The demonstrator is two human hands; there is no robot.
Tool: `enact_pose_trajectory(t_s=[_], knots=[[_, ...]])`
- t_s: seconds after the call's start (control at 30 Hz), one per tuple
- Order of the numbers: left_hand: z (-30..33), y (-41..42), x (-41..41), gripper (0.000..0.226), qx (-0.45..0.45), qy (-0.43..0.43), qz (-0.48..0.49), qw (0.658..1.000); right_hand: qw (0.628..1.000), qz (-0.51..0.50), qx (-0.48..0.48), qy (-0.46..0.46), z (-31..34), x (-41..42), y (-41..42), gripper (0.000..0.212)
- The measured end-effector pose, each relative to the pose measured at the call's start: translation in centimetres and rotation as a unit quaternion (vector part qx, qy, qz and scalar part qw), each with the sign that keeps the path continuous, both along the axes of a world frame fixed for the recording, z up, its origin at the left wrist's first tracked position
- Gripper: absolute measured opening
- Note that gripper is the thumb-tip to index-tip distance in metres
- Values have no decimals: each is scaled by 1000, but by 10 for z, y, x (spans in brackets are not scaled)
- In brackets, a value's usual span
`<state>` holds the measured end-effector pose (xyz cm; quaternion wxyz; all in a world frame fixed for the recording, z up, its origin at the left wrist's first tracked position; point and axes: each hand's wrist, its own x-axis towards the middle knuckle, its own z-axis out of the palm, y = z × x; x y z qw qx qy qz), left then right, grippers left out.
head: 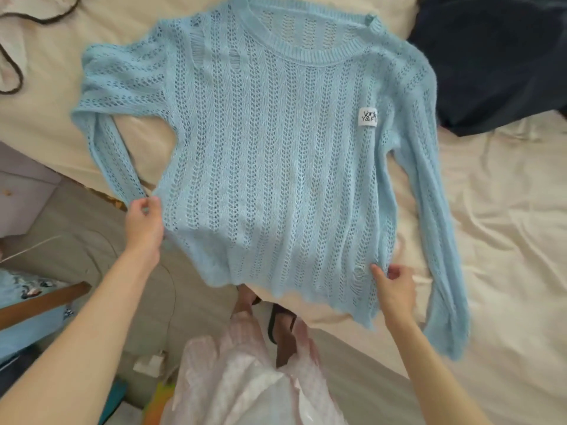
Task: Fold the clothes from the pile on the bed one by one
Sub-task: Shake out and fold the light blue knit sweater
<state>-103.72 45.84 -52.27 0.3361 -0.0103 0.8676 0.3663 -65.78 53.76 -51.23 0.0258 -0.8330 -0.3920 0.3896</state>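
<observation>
A light blue open-knit sweater (270, 154) lies spread face up on the cream bed sheet (497, 228), neckline away from me, a white label on its right chest. Its hem hangs over the bed's near edge. My left hand (144, 222) pinches the sweater's left side seam, where the left sleeve's cuff meets the body. My right hand (395, 286) grips the lower right hem corner. The right sleeve runs down the bed toward me, beside my right forearm.
A dark navy garment (497, 59) is heaped at the far right of the bed. A dark cord (18, 72) and pale cloth lie at the far left. Below the bed edge I see the floor, a wooden piece (40, 302) and my pink skirt (245, 378).
</observation>
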Motion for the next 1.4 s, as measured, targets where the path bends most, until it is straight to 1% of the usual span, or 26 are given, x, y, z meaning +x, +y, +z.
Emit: enact_pose_trajectory(t_s=[0.03,0.07,0.1,0.13,0.2,0.27,0.3,0.37,0.47,0.5,0.57,0.63,0.7,0.73,0.77,0.83,0.87,0.93,0.97,1.03,1.13,1.23,1.3,1.4], knots=[[6,-5,-3,38,-8,42,-33,999,999,-30,-11,36,-1,2,1,30],[12,-9,-2,39,-6,58,-65,996,996,-56,-18,70,-1,6,2,25],[16,-12,1,39,-1,47,-102,994,992,-77,-24,99,-2,10,1,23],[19,-16,6,37,1,15,-139,990,988,-91,-29,124,-2,14,-1,25],[20,-25,20,28,-26,-86,-198,976,978,-106,-44,174,0,21,-8,33],[15,-37,33,22,-84,-164,-236,954,965,-118,-61,224,1,27,-14,28],[11,-44,38,21,-100,-175,-233,951,959,-127,-67,246,1,29,-17,24],[4,-58,42,25,-102,-153,-191,964,944,-157,-66,284,1,33,-23,17],[3,-77,36,27,-53,-102,-95,989,925,-173,-59,332,3,41,-27,21],[5,-84,33,28,-41,-78,-84,993,919,-179,-59,347,4,45,-28,22],[8,-97,29,28,-40,-9,-107,993,909,-198,-54,364,8,55,-29,22],[14,-102,27,26,-30,40,-119,992,906,-239,-24,349,12,63,-28,19],[19,-105,25,19,-16,77,-127,989,901,-299,31,312,17,68,-27,16],[20,-106,23,16,-16,91,-135,987,907,-314,57,274,18,70,-25,17],[20,-107,20,15,-19,98,-145,984,922,-309,77,221,17,71,-24,19],[18,-112,17,16,-34,102,-170,979,955,-255,118,90,12,70,-23,21],[16,-115,16,17,-44,106,-184,976,966,-216,140,37,7,69,-23,21],[11,-123,15,21,-60,110,-199,972,978,-133,157,-24,2,67,-26,23],[10,-125,16,19,-64,107,-199,972,983,-103,150,-36,0,66,-29,24],[8,-130,19,15,-69,85,-200,974,991,-75,112,-11,-2,67,-38,25],[6,-139,23,12,-73,30,-220,972,995,-66,41,63,-2,73,-51,21],[8,-146,22,15,-108,-8,-257,960,995,-74,-21,64,1,81,-56,23],[10,-150,21,20,-118,-12,-250,961,995,-88,-2,38,2,87,-57,27],[12,-155,19,22,-113,15,-219,969,993,-93,66,-28,1,93,-55,36]])
